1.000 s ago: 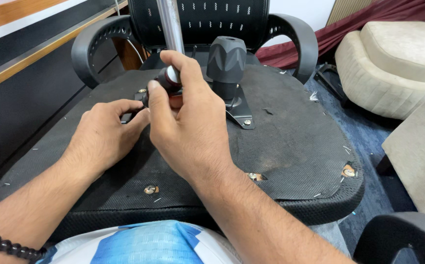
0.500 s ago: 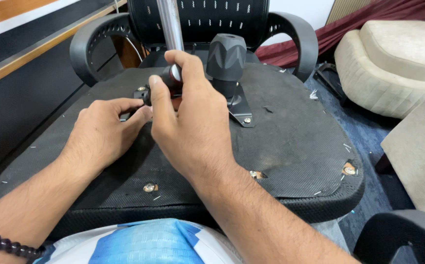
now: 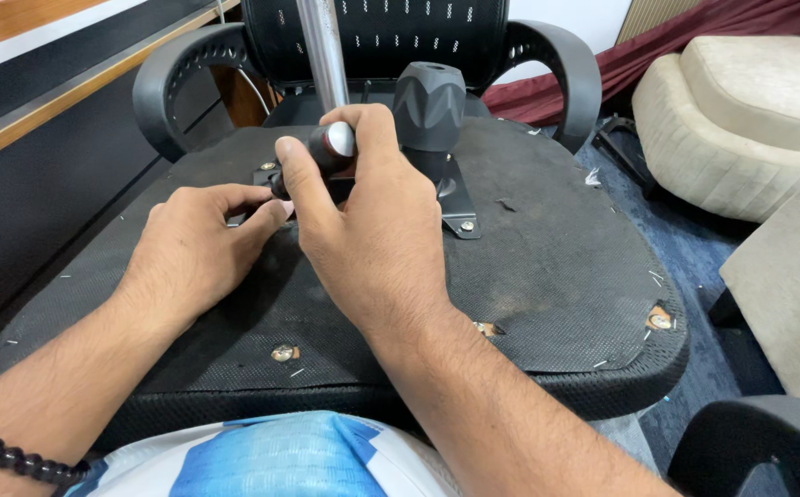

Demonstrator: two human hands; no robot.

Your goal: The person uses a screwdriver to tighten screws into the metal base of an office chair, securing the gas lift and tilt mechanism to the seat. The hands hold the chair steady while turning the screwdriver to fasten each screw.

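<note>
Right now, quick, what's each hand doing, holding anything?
Left hand: palm down on the seat underside, fingertips at the tool's tip; grip cannot be told.
Right hand: closed around the screwdriver handle.

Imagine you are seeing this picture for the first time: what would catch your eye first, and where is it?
First, the two hands at centre: the right hand grips a dark screwdriver handle, while the left hand rests flat beside it on the upturned underside of an office chair seat. Just behind them rise a shiny metal column and a big grey knob on the seat's metal plate. At far right sit cream cushions.
</note>
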